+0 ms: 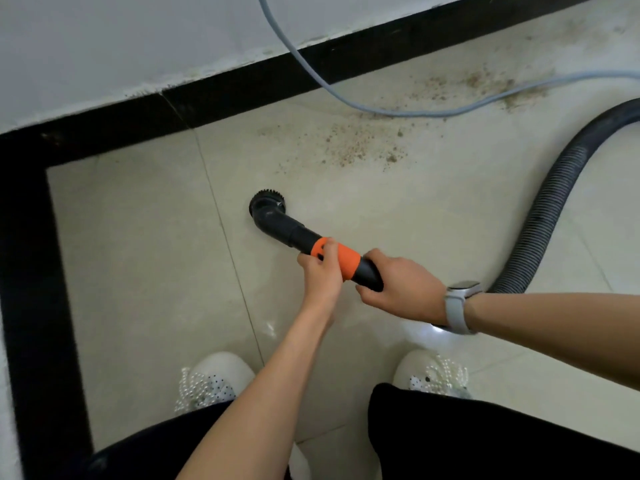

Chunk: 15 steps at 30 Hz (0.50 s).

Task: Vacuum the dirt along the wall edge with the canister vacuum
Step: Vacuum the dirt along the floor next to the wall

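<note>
Black round-bristled brush nozzle (267,205) on beige tile floor (145,244), short of brown dirt scatter (367,147) near black skirting (242,88). Left hand (320,271) grips orange plastic collar (341,258); right hand (401,289) grips black wand (369,273). Advise slow passes, bristles flat, toward skirting.

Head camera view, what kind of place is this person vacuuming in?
Probably an indoor room corner, maybe a home or a utility space. Glossy beige floor tiles meet a white wall with a black baseboard, and a grey cable trails across scattered dirt.
</note>
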Each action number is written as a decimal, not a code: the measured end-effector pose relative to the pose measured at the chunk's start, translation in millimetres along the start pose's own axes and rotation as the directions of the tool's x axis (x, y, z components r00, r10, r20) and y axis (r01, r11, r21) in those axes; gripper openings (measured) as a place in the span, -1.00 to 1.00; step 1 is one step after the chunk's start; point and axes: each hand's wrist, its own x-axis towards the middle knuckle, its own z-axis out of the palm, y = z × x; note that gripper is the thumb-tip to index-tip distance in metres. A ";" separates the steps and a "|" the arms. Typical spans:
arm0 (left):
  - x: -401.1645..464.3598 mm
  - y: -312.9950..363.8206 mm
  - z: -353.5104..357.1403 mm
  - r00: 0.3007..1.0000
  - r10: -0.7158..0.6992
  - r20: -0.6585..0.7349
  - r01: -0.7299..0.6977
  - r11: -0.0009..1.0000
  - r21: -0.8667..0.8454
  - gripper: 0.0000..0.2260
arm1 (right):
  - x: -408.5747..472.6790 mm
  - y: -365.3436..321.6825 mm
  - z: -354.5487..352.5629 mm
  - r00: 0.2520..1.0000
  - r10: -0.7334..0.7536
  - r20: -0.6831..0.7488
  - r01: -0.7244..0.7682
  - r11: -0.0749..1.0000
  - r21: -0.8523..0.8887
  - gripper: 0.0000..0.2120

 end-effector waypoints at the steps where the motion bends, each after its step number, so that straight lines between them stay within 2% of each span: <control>1: 1.3 1.5 0.6 1.000 0.004 -0.002 -0.004 1.000 0.001 -0.66 | 3.2 -3.3 3.1 0.999 -0.005 -0.043 0.003 0.999 -0.050 -0.78; 5: -5.1 1.0 7.0 1.000 -0.009 0.000 0.009 1.000 -0.003 -0.68 | 5.2 0.5 5.8 0.997 0.013 -0.077 -0.025 0.986 -0.167 -0.77; 9: -29.1 -18.2 20.6 0.996 -0.077 0.046 0.076 0.997 0.020 -0.68 | -16.9 28.8 4.6 1.000 -0.013 -0.023 0.009 0.981 -0.193 -0.77; 15: -49.1 -30.5 33.3 0.992 -0.125 -0.003 0.125 0.991 0.055 -0.65 | -31.6 47.2 4.5 0.997 -0.034 0.076 0.048 0.980 -0.193 -0.79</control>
